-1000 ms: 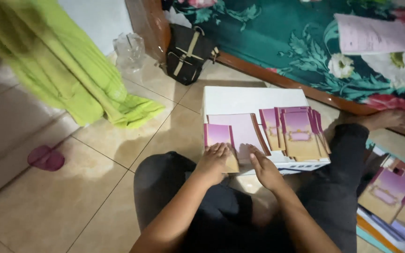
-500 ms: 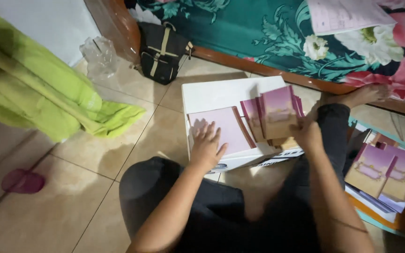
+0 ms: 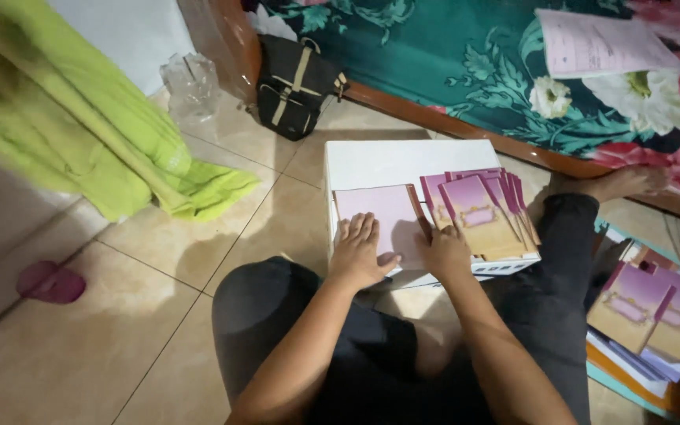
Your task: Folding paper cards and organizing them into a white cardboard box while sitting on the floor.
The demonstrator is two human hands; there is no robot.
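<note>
On the near edge of the white box [image 3: 403, 161], both hands work a pink card [image 3: 379, 216] lying flat at the box's near-left corner. Left hand [image 3: 361, 253] lies palm-down, fingers spread flat, pressing the card's near-left part; it grips nothing. Right hand [image 3: 444, 250] sits just beside it at the card's near-right edge, fingers curled down toward the card; cannot tell if it pinches the edge or only rests there. The card's far-right corner touches a fanned stack of purple-and-tan cards [image 3: 482, 216] covering the box's right half, overlapping one another and reaching the box's right edge. The far strip of the box top is bare white.

The box stands on a tiled floor [image 3: 120, 315], between the person's knees; dark trousers [image 3: 293, 315] cover the left knee near the box's near-left corner, and the right leg runs along the box's right side, bare foot [image 3: 623, 182] beyond it.

Right of that leg, another pile of purple-and-tan cards [image 3: 651, 307] sits on flat sheets, well apart from the box. Beyond the box's far edge runs a wooden bed frame [image 3: 466, 130] with a teal floral bedspread [image 3: 450, 55] and a pale pink sheet of paper [image 3: 596, 43] on it. A black bag with tan straps [image 3: 297, 86] leans near the box's far-left corner, crumpled clear plastic [image 3: 190, 83] beside it. Green cloth [image 3: 96, 134] hangs at left, a pink slipper [image 3: 50, 282] on the floor below it.
</note>
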